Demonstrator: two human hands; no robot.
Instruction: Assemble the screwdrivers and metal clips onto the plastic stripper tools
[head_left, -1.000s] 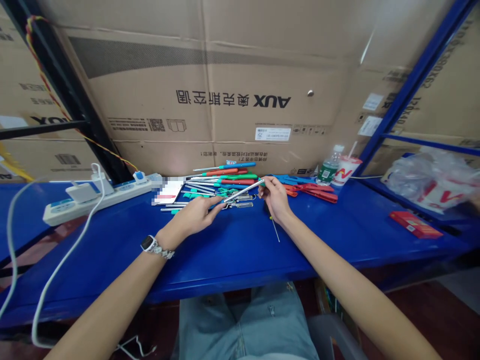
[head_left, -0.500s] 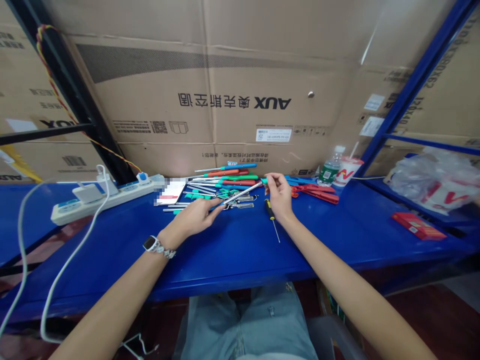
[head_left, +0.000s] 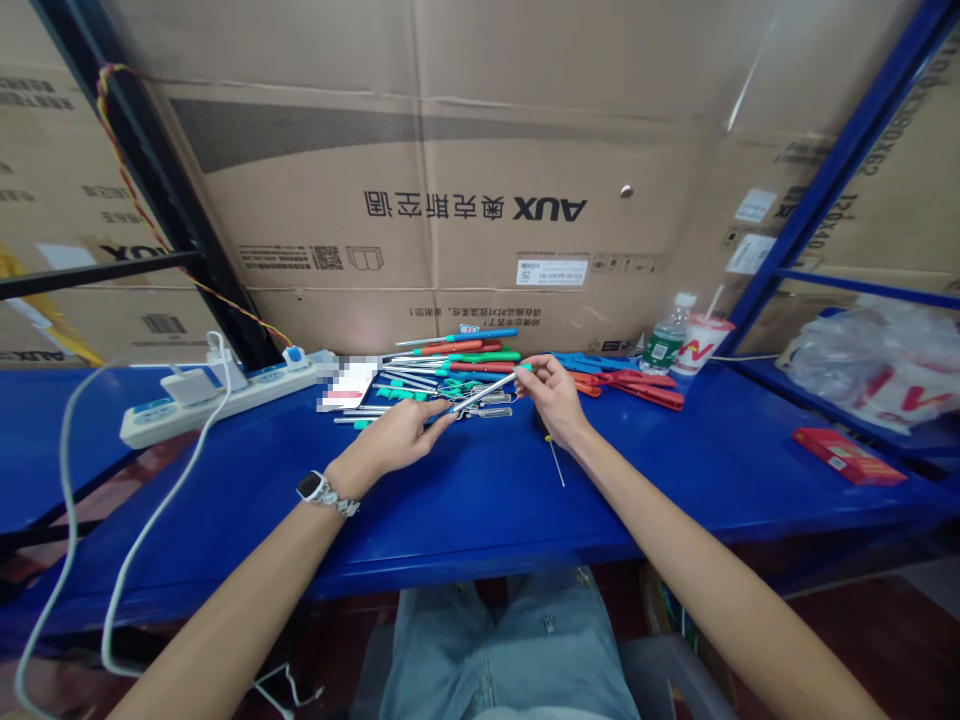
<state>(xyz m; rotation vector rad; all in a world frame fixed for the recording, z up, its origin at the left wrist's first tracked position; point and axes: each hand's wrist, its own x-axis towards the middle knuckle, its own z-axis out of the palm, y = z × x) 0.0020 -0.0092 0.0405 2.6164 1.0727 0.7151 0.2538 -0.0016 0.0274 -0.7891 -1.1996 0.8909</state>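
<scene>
My left hand (head_left: 405, 432) is closed round the near end of a slim silver rod (head_left: 487, 393), which slants up to the right above the blue table. At its far end is a small green piece (head_left: 523, 370). The fingers of my right hand (head_left: 555, 400) pinch that green end. Below my right hand lies a small screwdriver (head_left: 556, 464); its thin shaft shows, while the hand hides most of its handle. Behind the rod spreads a pile of similar silver rods with green parts and several screwdrivers with blue, red and green handles (head_left: 480, 357).
Red pliers-like tools (head_left: 641, 386) lie right of my right hand. Beyond them stand a water bottle (head_left: 666, 335) and a paper cup (head_left: 703, 343). A red box (head_left: 847, 456) sits far right. At left are a power strip (head_left: 247, 388) and a white cable (head_left: 161, 545).
My right hand has turned and dropped slightly, now covering most of the screwdriver's handle. The rod stays between both hands. The whole view has shifted a little.
</scene>
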